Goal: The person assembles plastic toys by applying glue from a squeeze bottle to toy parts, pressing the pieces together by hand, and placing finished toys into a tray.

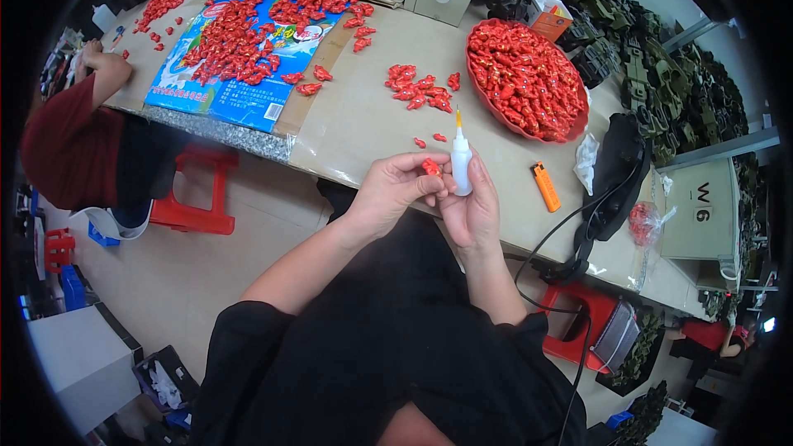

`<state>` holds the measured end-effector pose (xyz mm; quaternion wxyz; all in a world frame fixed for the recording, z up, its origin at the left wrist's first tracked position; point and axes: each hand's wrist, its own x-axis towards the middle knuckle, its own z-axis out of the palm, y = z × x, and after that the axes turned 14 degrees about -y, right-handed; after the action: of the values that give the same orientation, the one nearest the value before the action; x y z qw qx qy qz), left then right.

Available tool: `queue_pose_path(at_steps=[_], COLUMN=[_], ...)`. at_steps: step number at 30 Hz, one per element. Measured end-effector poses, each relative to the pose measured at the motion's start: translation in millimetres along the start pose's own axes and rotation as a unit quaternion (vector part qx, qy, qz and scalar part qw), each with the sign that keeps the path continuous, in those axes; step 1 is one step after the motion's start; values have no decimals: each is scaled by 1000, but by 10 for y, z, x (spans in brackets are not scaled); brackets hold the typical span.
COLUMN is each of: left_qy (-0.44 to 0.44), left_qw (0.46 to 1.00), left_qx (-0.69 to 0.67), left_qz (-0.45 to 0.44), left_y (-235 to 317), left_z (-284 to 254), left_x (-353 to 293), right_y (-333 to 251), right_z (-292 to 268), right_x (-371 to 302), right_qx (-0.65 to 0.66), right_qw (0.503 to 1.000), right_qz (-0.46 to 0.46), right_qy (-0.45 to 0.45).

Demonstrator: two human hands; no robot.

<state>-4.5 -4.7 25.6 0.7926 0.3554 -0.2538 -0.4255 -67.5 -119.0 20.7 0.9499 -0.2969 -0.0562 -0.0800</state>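
Between the thumb and fingers of my left hand (387,196) is a small red figurine (431,167). My right hand (472,211) grips a white squeeze bottle (462,167) with a thin yellowish nozzle pointing up. Both hands meet at the table's front edge, their fingertips close together. Just beyond them lie two loose red pieces, and farther off a small group of red figurines (420,89). A red bowl (472,74) heaped with the same pieces stands to the right.
At the left, many red pieces lie on a blue printed cardboard sheet (264,103). An orange lighter (546,187), crumpled white tissue (586,161) and a black bag (615,173) with a cable are on the right. A co-worker (74,144) sits at far left; red stools (198,198) stand below.
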Motion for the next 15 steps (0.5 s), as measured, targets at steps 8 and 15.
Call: queue_pose_path(at_steps=[8, 15], left_qy=[75, 81], left_qw=[977, 967], left_qx=[195, 242], left_qz=[36, 3], left_y=[13, -8], left_z=[-167, -174], left_x=[15, 67], right_y=[-126, -273], right_z=[-197, -279], right_x=[-47, -53], right_qx=[-58, -72], right_qw=[996, 989], right_qz=[-69, -108], right_qy=[13, 77])
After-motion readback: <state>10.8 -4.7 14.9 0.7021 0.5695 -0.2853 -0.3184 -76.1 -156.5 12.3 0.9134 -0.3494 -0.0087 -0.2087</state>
